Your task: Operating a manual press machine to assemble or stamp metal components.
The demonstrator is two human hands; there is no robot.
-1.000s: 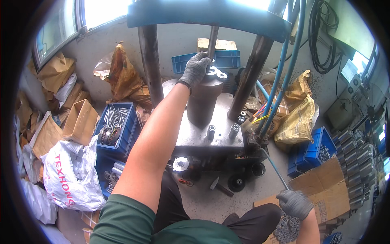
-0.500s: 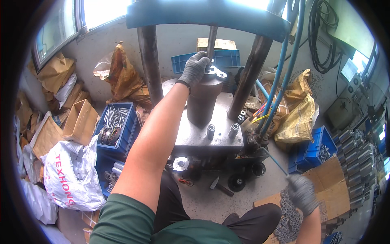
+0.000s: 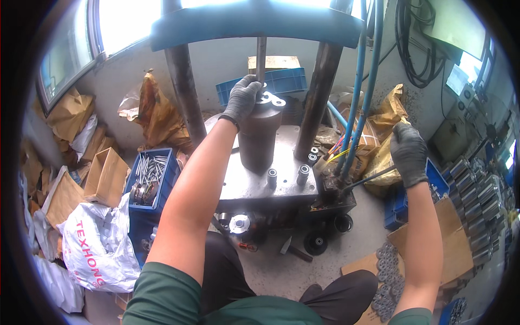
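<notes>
My left hand (image 3: 242,100), in a grey glove, is closed beside the lower end of an upright steel rod (image 3: 261,57). Its fingertips hide whatever they pinch. Just right of them, a shiny link-shaped metal piece (image 3: 276,101) rests on top of a dark metal cylinder (image 3: 257,143). The cylinder stands on the press's steel plate (image 3: 235,187), where two short bushings (image 3: 272,177) sit near the front edge. On the right my gloved right hand (image 3: 409,154) is raised, wrapped round the outer end of a thin metal lever (image 3: 374,175).
A blue crossbeam (image 3: 254,27) and two dark columns (image 3: 314,92) frame the press; blue hoses (image 3: 357,103) run down at right. Blue crates of metal parts (image 3: 176,173) stand left. A hammer (image 3: 297,251) lies on the floor, near stacked metal rings (image 3: 387,265) on cardboard.
My right hand has risen from low at the right, swinging the lever's outer end upward. My left hand stays by the rod. The whole view has shifted slightly.
</notes>
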